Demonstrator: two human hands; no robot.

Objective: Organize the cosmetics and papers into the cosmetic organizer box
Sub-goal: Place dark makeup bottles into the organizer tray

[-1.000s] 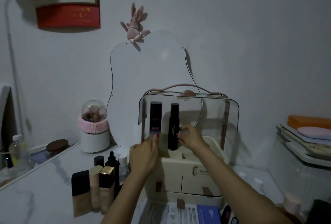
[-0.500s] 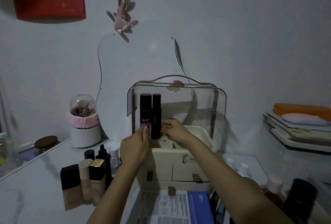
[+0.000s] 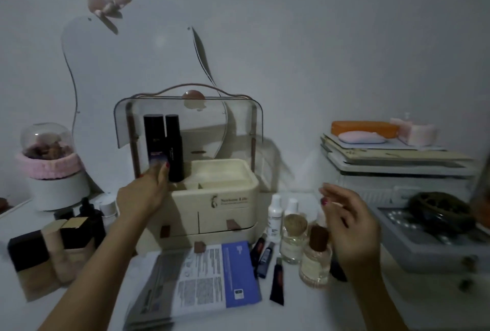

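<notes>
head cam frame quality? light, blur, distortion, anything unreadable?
Head view: dim, flat light with a grey cast; the organizer box throws a soft shadow on the wall to its right. Motion blur smears the right hand and the foundation bottles at lower left. Wide-angle bending shows at the edges. Leaflet print is unreadable; left hand fairly sharp.

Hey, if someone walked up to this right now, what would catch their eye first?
Probably the cream organizer at center, clear lid up, two tall black bottles standing in its left rear corner with the left hand at their base. Next, the printed papers lying in front of it, and the right hand hovering over small bottles.
</notes>
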